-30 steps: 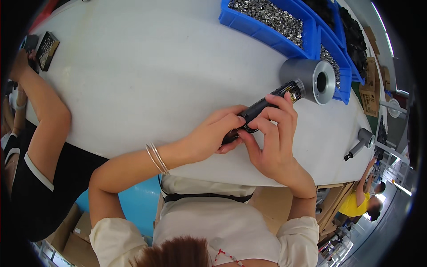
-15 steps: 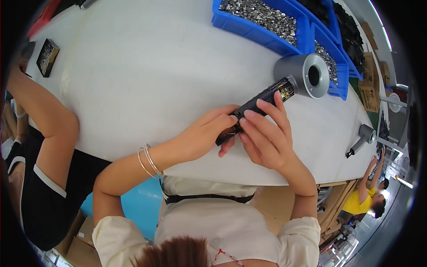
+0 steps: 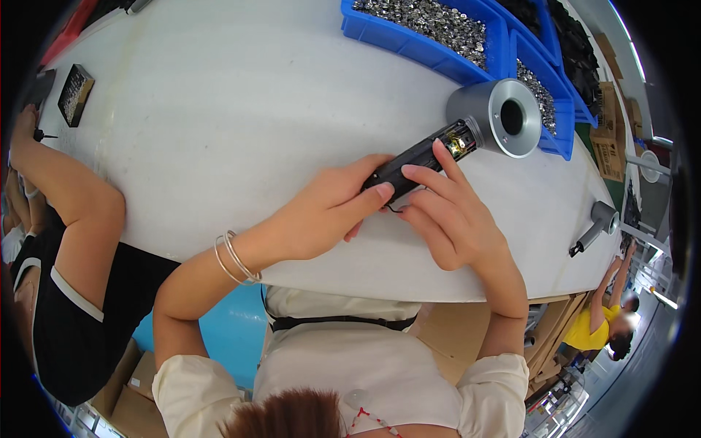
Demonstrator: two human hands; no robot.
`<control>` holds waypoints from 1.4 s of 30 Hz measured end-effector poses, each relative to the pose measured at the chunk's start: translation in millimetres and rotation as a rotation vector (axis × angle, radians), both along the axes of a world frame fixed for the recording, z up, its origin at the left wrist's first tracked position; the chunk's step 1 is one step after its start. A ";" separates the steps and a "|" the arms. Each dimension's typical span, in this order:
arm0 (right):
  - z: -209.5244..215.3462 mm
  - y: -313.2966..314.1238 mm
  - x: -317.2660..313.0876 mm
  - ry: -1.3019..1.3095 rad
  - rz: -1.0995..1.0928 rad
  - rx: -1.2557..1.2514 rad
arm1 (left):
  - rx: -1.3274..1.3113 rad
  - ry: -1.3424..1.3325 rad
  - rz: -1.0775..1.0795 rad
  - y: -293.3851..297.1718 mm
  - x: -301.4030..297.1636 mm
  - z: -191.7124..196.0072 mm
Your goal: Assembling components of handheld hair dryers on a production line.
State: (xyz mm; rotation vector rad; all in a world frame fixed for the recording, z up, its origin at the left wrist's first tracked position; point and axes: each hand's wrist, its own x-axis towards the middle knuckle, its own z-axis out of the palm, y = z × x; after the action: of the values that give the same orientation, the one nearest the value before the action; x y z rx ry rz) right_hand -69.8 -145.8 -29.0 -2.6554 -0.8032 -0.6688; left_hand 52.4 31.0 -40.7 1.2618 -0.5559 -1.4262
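Left hand: you're pinching the black handle at its near end.
Right hand: fingers wrapped over its middle.
Dryer: on the white table, grey head attached.
Progress: handle's far end open, innards showing, so casing probably isn't finished.

A: What colour is the hair-dryer body?
B: Black handle, grey metallic head with a dark hole

A: And the bins?
B: Bright blue, full of silvery parts

A: The table?
B: Plain white; silver bangles on the wrist
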 end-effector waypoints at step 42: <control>6.3 -133.7 -343.3 -0.590 -1.916 0.009 | -0.018 -0.258 0.155 -4.4 -25.2 -21.2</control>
State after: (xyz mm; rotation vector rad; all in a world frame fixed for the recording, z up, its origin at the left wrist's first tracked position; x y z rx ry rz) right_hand -413.1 -279.5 -22.6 -2.3487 1.9765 -1.6679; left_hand 27.1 26.6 -61.9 1.4525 -0.6280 -1.1358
